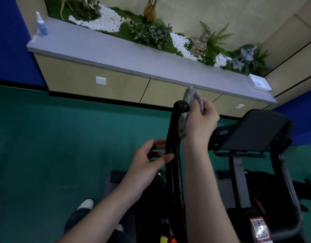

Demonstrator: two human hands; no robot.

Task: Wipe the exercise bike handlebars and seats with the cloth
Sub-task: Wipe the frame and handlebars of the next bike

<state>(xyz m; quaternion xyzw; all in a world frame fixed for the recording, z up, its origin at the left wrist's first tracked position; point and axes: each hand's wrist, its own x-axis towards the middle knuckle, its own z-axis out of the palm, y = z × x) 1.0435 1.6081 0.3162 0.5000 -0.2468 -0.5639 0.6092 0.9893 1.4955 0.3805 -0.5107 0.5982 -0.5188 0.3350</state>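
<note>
Green floor [46, 137] fills left & middle. Long grey-topped counter [116, 55] runs across the top w/ a planter [147, 32] of plants & white pebbles behind it. The planter's upper part is cut off by the frame edge.

Exercise bike [239, 181] takes the btm right. Only its front & upper frame show; the rest is cut off at the btm edge or hidden behind both forearms. Its console [253, 130] is dark, nothing readable on it. The black handlebar [172, 172] stands upright in the centre, rounded end on top.

Right hand [200, 121] grips the cloth [193, 97], grey & fluffy, bunched & pressed vs. the top end of the handlebar on its right side. Part of the cloth hangs below the palm along the bar, and the fingertips are buried in it.

Left hand [147, 163] is lower on the same bar. Thumb lies on the front, fingers curl round the back w/ tips hidden behind the bar. How firm the hold is, can't tell.

Writing:
- QR-code sticker [259, 228] on the bike frame btm right, partly cut off, small text too blurred to read.
- Red lettering [260, 206] on the frame above it, unreadable.
- Spray bottle [41, 25] w/ blue liquid at the counter's left end, label not legible.

White square dish [259, 83] sits at the counter's right end, and a white socket plate [100, 80] is on the counter front. White shoe [85, 204] btm left shows its toe only, rest under a dark trouser leg.
</note>
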